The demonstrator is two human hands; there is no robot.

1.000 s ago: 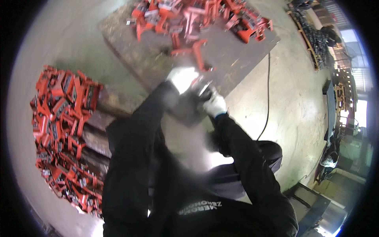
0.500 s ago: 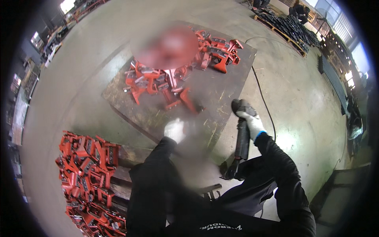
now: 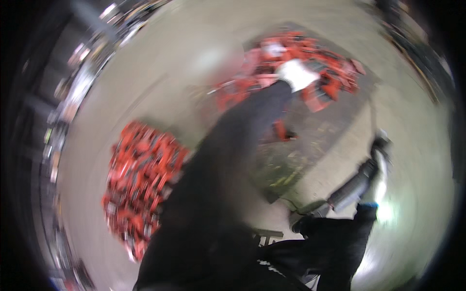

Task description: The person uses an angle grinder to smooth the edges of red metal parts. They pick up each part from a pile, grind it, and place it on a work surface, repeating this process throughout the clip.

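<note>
My left hand, in a white glove, is stretched out over the heap of red metal brackets on the dark, flat work surface. Motion smears its fingers, so whether it touches or grips a bracket cannot be told. Off to the right, my right hand, also gloved in white, is wrapped round a long black power tool. The tool slants from upper right to lower left, beside the work surface. One separate red bracket lies nearer to me, partly hidden by my left sleeve.
A large pile of red brackets sits at the left. Near my legs is a dark metal frame piece. Blurred racks and goods line the far left; dark stacked material is at the far right.
My left hand has reached forward and right, from the near edge of the work surface to the brackets. The view has swung, and the power tool in my right hand is tilted more.
</note>
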